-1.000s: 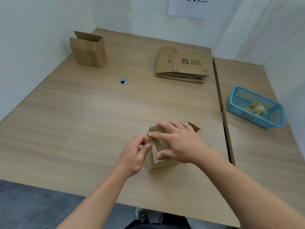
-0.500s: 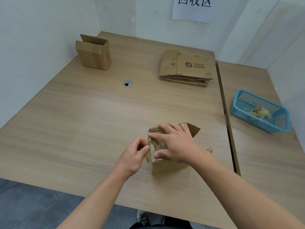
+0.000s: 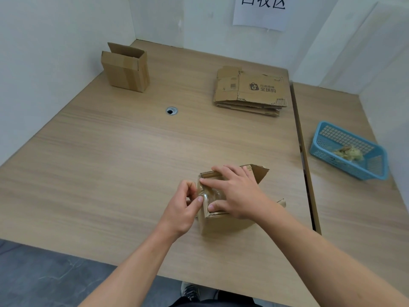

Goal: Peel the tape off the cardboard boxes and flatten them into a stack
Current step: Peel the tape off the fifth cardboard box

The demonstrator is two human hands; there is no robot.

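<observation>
Far back-left of the taped box (image 3: 221, 224) waits an upright open box (image 3: 125, 67). At the taped box's left edge, the left hand (image 3: 182, 210) pinches the tape (image 3: 213, 192) to lift it. The right hand (image 3: 240, 193) lies spread on top, seemingly to steady it. Back-right lies the flattened stack (image 3: 250, 90); farther right, a blue basket (image 3: 352, 154) collects scraps.

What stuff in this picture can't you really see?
All in the head view:
- Wall sign: the top edge cuts off its writing.
- Small box: the right hand covers most of its top, so how far the tape runs is hidden.
- Blue basket: the crumpled wad inside is too small to identify.
- Flattened stack: the top sheet hides the lower ones.
</observation>
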